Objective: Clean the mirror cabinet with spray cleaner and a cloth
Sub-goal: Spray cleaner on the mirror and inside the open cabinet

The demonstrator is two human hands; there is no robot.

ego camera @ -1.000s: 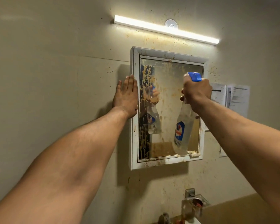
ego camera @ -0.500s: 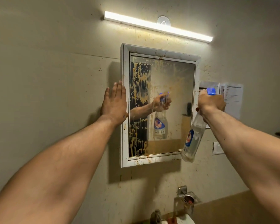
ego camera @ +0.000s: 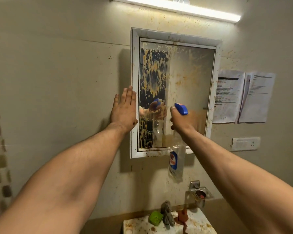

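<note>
**Grimy mirror cabinet, spray in hand**

The mirror cabinet hangs on the wall, glass streaked orange. Left hand lies flat, fingers straight, against its left frame. Right hand grips 1 spray bottle in front of the glass.

Bottom centre of the frame: white basin ledge, smeared with brown and orange stains. Left of its middle, a green block, soap or sponge, hard to tell which. Just right of that, upright, a dull metal tap. Further right, a reddish-brown splash spread across the ledge. Above, a beige wall, speckled with orange spots. Mounted on it: white-framed mirror cabinet at centre, strip light along the top, two printed sheets at the right, a white switch plate below them, a metal ring holder lower right, just above the ledge.
</note>
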